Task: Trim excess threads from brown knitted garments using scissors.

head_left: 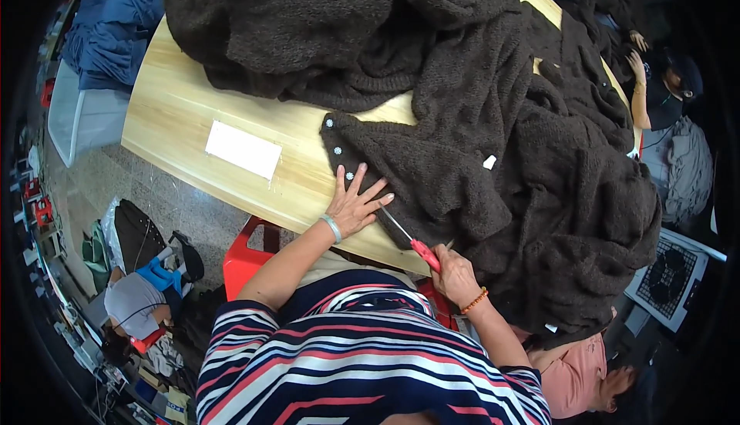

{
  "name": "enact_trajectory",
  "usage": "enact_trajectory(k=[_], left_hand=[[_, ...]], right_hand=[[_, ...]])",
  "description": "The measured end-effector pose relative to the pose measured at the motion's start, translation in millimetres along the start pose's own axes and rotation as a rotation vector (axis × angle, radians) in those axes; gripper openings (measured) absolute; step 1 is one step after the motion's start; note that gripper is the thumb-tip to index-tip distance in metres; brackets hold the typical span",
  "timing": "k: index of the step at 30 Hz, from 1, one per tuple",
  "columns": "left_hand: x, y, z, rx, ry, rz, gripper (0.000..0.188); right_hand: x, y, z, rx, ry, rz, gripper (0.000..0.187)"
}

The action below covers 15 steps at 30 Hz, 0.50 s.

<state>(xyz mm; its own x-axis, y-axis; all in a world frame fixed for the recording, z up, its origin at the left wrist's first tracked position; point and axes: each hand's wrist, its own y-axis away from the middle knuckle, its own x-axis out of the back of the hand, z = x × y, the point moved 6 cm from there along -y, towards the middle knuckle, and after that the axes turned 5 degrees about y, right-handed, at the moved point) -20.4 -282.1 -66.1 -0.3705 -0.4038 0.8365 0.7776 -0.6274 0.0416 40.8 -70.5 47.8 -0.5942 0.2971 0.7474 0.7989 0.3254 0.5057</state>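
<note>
Blue cloth pile (116, 32): folded and stacked at far left, apart from the table.
Table (166, 117): light wood grain; carries the knitwear.
Paper (243, 150): white rectangle, flat on the bare left part of the table.
Buttons (338, 151): 3 visible, round, pale, in 1 line along the garment edge.
Left hand (356, 205): palm down, fingers spread, pressing the buttoned edge beside the lowest visible button; grasps no object.
Tool (425, 255): red handle, thin straight metal shaft; shaft end reaches the left fingertips.
Brown garment (432, 171): on the table, under the left hand and extending right; dark brown, fuzzy knit, left edge laid flat, remainder rumpled into deep folds. Its boundary with the neighbouring brown heap cannot be told.
Right hand (456, 277): fingers closed around the red handle.
White tag (489, 162): small, on the brown knit.
</note>
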Motion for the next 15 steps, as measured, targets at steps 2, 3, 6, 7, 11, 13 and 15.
enact_trajectory(k=[2,3,6,7,11,13,15], left_hand=[[-2,0,-2,0.02,0.007,-0.013,0.063],[-3,1,-2,0.009,-0.007,0.0,0.064],[-2,-2,-1,0.0,0.002,-0.007,0.064],[-1,-2,-2,0.007,0.022,-0.027,0.062],[-6,2,-5,-0.001,0.013,-0.07,0.051],[-6,3,-6,-0.026,0.014,-0.001,0.046],[-6,1,-5,-0.028,0.02,-0.023,0.051]], right_hand=[[-2,-16,-12,0.012,0.018,-0.014,0.022],[-1,-27,-19,0.022,0.035,-0.024,0.02],[7,-66,-43,0.084,0.039,0.044,0.018],[10,-80,-51,0.101,0.022,0.082,0.017],[27,-121,-75,0.186,-0.026,0.232,0.016],[25,-130,-73,0.157,0.025,0.205,0.015],[28,-117,-62,0.175,0.027,0.22,0.017]])
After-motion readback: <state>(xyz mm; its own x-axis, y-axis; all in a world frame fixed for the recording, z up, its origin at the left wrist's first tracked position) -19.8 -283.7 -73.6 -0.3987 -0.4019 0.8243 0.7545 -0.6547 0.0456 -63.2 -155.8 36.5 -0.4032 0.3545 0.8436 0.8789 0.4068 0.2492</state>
